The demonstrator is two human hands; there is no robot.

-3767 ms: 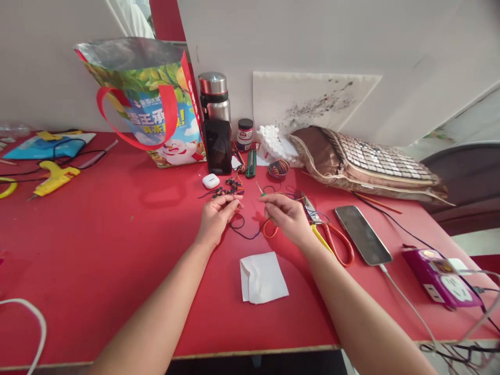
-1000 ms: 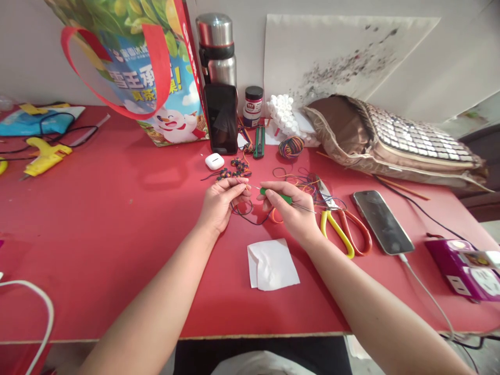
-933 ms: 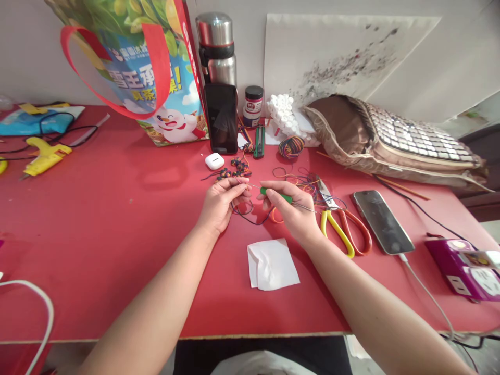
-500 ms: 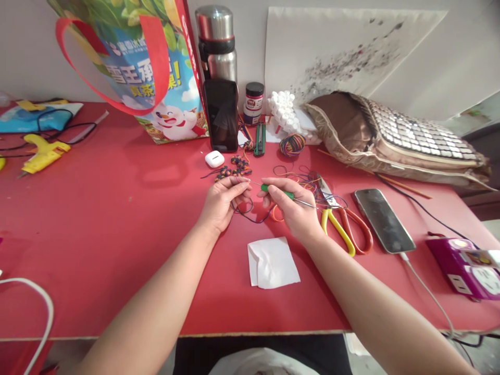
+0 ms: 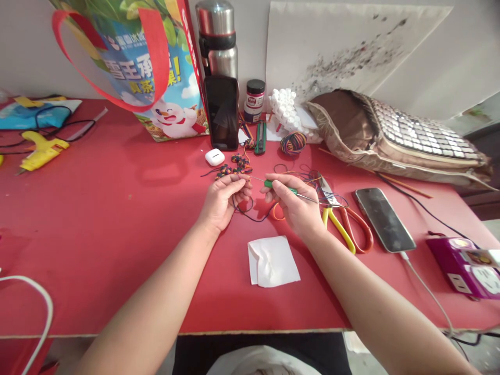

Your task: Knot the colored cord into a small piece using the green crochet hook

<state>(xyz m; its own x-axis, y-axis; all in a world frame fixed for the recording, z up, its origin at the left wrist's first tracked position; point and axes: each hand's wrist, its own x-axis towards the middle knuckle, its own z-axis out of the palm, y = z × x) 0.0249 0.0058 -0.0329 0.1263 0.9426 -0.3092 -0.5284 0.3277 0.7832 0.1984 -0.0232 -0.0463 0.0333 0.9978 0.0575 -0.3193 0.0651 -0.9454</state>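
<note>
In my right hand (image 5: pixel 299 200) is a crochet hook (image 5: pixel 269 184) with a green grip and thin metal ends, held between thumb and fingers. Its tip points left at my left hand (image 5: pixel 225 200), whose thumb and fingers pinch a small bit of dark multicoloured yarn, mostly hidden. A loop of dark yarn (image 5: pixel 255 220) hangs from the left hand toward the right. Just behind the hands lies a dark and orange crocheted piece (image 5: pixel 237 165). Loose strands (image 5: pixel 308 177) tangle beyond the right hand, beside pliers (image 5: pixel 330 200) with yellow and red handles.
A white paper (image 5: pixel 274 262) lies in front of the hands. At the back stand a bag (image 5: pixel 172 117), a steel flask (image 5: pixel 222 57), a phone (image 5: pixel 221 112) and a yarn ball (image 5: pixel 292 143). Another phone (image 5: pixel 385 219) and a purple power strip (image 5: pixel 464 265) sit right; a glue gun (image 5: pixel 42 151) lies left.
My right hand has drawn slightly to the right with the crochet hook, so its tip sits a little farther from my left fingers. The left hand is nearly unmoved.
</note>
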